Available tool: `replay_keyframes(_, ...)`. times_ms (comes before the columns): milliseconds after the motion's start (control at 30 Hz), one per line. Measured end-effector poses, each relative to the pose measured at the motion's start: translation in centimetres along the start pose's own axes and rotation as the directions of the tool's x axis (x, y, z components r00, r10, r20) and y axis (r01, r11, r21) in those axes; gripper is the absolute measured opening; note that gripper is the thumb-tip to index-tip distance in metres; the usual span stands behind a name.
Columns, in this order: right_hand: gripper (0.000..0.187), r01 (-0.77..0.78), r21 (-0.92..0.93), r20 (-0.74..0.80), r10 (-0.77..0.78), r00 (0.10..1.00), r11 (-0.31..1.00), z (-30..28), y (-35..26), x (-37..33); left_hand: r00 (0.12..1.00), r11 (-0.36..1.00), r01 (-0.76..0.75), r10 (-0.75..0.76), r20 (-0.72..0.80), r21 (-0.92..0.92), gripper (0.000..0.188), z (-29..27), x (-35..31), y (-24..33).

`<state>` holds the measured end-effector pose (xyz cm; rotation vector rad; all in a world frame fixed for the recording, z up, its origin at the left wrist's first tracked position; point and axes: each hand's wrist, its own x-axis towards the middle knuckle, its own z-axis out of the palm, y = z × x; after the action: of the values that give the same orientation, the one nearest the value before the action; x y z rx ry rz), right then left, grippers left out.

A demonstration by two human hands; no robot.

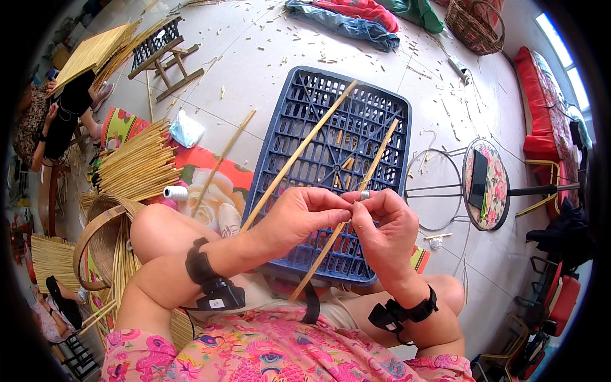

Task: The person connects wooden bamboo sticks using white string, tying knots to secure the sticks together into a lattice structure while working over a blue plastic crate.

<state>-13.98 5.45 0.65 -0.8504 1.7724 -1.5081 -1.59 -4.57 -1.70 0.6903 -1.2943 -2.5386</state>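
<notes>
Two sticks [305, 145] over a crate [337, 169], stick bundle [137, 162] and spool [176, 192] to its left, stool [496, 204] to its right

Had a pale tile floor [251, 83] and a white wall [522, 28]. Had a bright window [564, 58] on the right, a red-covered seat [533, 95] near it, and a round flowery stool [497, 181].
</notes>
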Motion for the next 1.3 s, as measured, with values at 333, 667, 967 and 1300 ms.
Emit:
replay_keyframes(333, 0.006, 0.001, 0.042, -0.001, -0.001, 1.0, 0.999, 0.0, 0.0, 0.0, 0.999, 0.998, 0.048, -0.047, -0.024, 0.036, 0.017, 0.3, -0.2, 0.7)
replay_keyframes(667, 0.004, 0.017, 0.038, 0.013, -0.017, 1.0, 0.999, 0.1, 0.0, 0.0, 0.999, 0.999, 0.033, -0.032, -0.028, 0.013, 0.016, 0.3, -0.3, 0.8)
replay_keyframes(967, 0.008, -0.093, 0.179, 0.125, 0.072, 0.99, 0.979, -0.1, 0.2, 0.5, 1.0, 1.0, -0.019, 0.019, -0.022, 0.018, 0.015, 0.0, -0.1, 0.9)
replay_keyframes(1300, 0.011, -0.203, 0.245, 0.344, 0.111, 0.932, 0.948, -0.6, 0.9, 0.7, 0.936, 0.767, -0.324, 0.346, 0.068, 0.554, 0.016, -0.9, 0.3, 2.3)
